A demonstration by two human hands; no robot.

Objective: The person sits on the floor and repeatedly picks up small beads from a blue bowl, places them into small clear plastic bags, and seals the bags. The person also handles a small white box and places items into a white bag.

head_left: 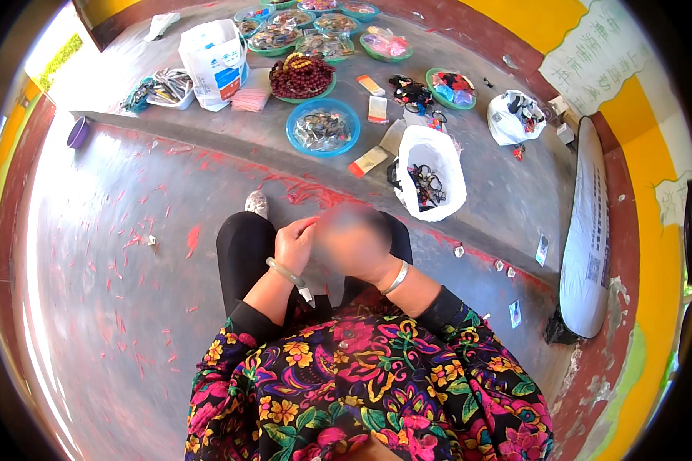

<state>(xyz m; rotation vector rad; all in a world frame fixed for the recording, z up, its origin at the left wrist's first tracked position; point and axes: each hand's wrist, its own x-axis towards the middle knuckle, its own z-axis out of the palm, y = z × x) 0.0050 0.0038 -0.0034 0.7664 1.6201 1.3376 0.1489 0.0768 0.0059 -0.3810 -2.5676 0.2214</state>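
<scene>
Our left hand (291, 244) and right hand (359, 244) were close together at a blurred, reddish thing (315, 220); we couldn't tell its direction, long axis, or whether fingers gripped it.

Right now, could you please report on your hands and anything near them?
Left hand close beside right hand, right blurred. Anything held: can't make out. White bag ahead, apart from both.

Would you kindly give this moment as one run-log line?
left hand: beside right hand, contact unclear | grip: obscured by blur | ahead: white bag with dark cords, blue basin
</scene>
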